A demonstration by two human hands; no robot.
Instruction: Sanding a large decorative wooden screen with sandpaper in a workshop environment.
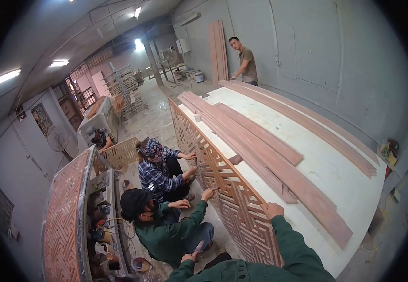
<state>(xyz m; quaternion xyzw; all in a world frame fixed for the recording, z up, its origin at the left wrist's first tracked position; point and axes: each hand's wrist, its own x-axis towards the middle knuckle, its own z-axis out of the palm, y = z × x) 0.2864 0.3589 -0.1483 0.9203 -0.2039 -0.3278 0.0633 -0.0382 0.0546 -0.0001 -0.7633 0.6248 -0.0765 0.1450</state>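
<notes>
Your right hand (273, 210) grips the top of the lattice panel (241, 198), standing left of the white table (328, 176); your left hand (188, 258) holds a flat piece (199, 246). The lattice looks assembled — what work remains on it can't be told.

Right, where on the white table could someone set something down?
On the table, the widest bare patch lies between the middle planks and the wall-side planks. A smaller one lies between the middle planks and the right sleeve. It is crowded along the panel, where a bottle and a block sit and the right hand grips the edge.
</notes>
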